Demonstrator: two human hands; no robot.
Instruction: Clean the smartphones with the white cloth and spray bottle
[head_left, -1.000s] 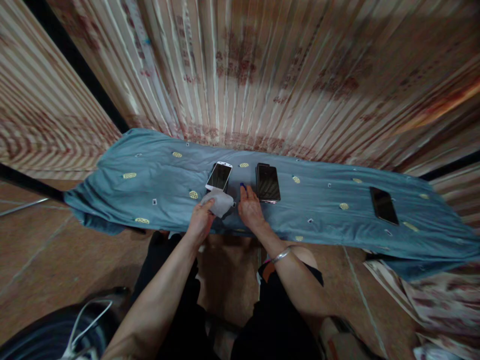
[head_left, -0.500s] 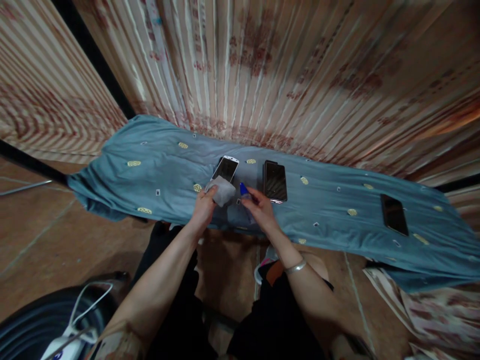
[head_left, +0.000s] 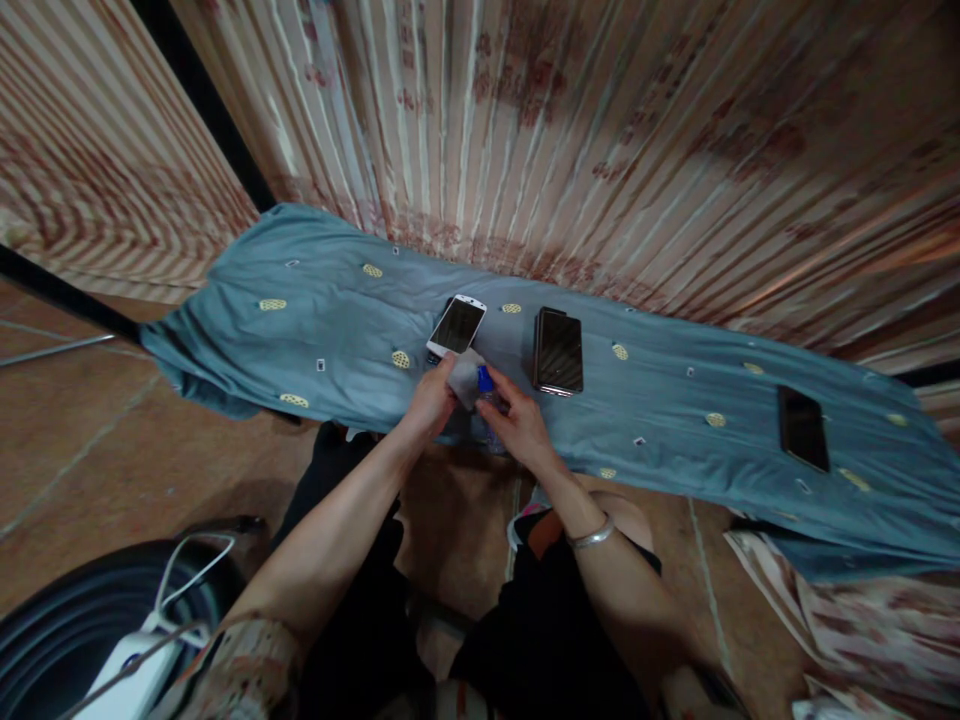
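Grey cloth (head_left: 465, 378) is pinched between thumb and fingers by the left grip (head_left: 433, 395). A small see-through bottle (head_left: 493, 428) with a blue cap (head_left: 485, 379) is clasped by the right grip (head_left: 523, 425), fingers curled, cap end pointed away from the wearer. Cloth and cap are seen side by side; whether they are touching cannot be told. Both are held over the near edge of the tabletop (head_left: 345, 330), which is draped in blue patterned fabric. Just beyond the cloth, a white phone (head_left: 459, 325) is laid screen up, a dark object partly covered beneath it. To the right, a stack of dark phones (head_left: 560, 350) is seen; well apart, farther right, a single dark phone (head_left: 804, 430) is laid flat. The far side is backed by a striped curtain (head_left: 450, 130).
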